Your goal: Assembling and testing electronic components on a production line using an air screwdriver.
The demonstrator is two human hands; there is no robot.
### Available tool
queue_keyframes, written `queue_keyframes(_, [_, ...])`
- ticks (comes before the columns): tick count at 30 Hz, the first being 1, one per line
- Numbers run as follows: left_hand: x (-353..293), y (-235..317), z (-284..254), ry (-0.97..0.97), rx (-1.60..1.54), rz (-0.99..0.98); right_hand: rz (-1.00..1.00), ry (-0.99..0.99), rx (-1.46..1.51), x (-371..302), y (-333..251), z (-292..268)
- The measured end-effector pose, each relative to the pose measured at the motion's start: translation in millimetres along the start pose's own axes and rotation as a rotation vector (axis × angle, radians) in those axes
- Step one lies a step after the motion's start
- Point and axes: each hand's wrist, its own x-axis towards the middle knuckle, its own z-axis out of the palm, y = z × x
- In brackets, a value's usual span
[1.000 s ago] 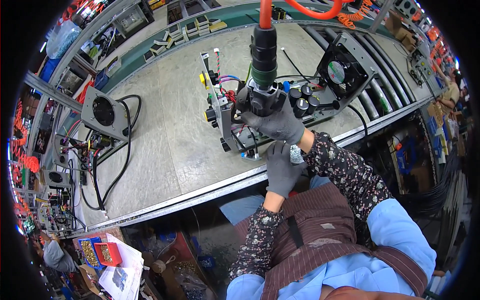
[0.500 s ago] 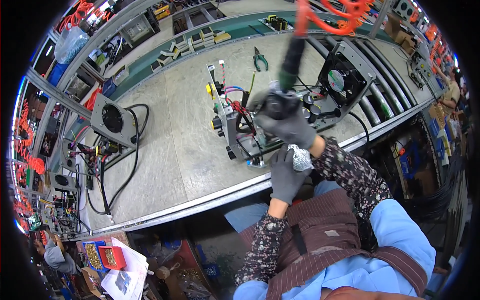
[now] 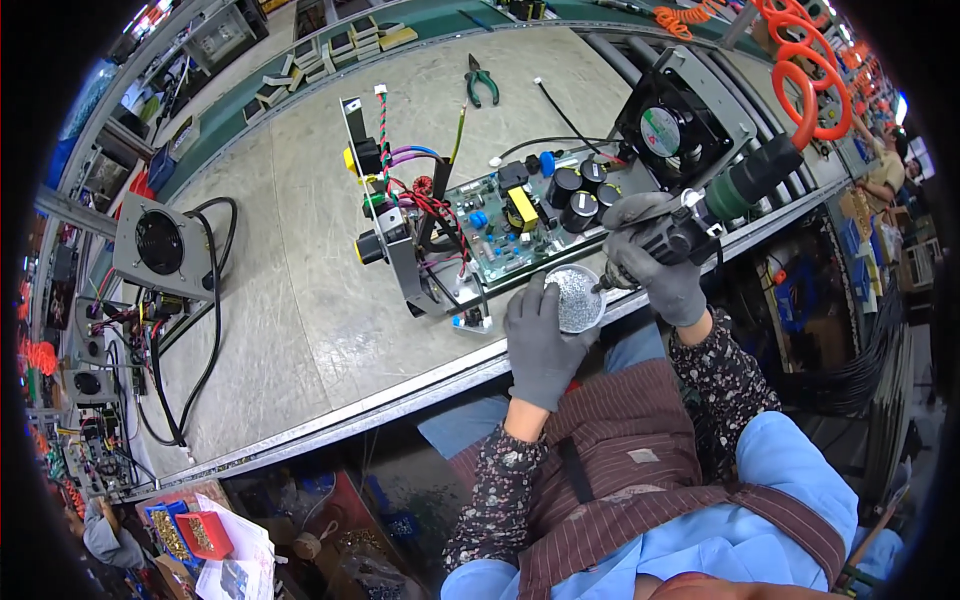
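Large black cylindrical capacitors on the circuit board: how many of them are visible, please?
4: back-left capacitor, back-right one, front-left one, front-right one, clustered near the black fan. The right hand may hide others.

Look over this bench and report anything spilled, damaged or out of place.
Nothing looks spilled or plainly damaged. Mildly untidy: the pliers lie loose on the bench beyond the circuit board, and a black lead ends in an unattached white connector. The metal bits in the cup held by the left hand look contained.
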Motion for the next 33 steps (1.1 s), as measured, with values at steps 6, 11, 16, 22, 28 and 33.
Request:
queue_keyframes(6, [-2.9, -1.5, 4.9, 0.024, 0.001, -0.002, -0.057, 0.010, -0.011, -1.3, 20.1, 6.5])
queue_keyframes(11, [-3.6, 1.6, 2.8, -0.006, -0.012, -0.020, -0.042, 0.012, 0.057, -1.5, 17.4, 9.0])
queue_keyframes(16, [-4.2, -2.6, 2.8, 0.017, -0.022, -0.007, 0.095, -0.089, -0.173, -9.2, 13.0, 8.7])
queue_keyframes(22, [1.4, 2.2, -1.9, 0.005, -0.034, -0.005, -0.245, -0.326, -0.283, -2.4, 9.4, 0.8])
queue_keyframes(28, [-5.2, -2.7, 1.4, 0.006, 0.000, 0.023, -0.159, -0.206, -0.232, 9.2, -2.4, -1.8])
queue_keyframes(33, [-4.7, -1.5, 1.3, -0.035, 0.015, 0.020, -0.391, 0.241, 0.046, 83.3, -41.5, 6.7])
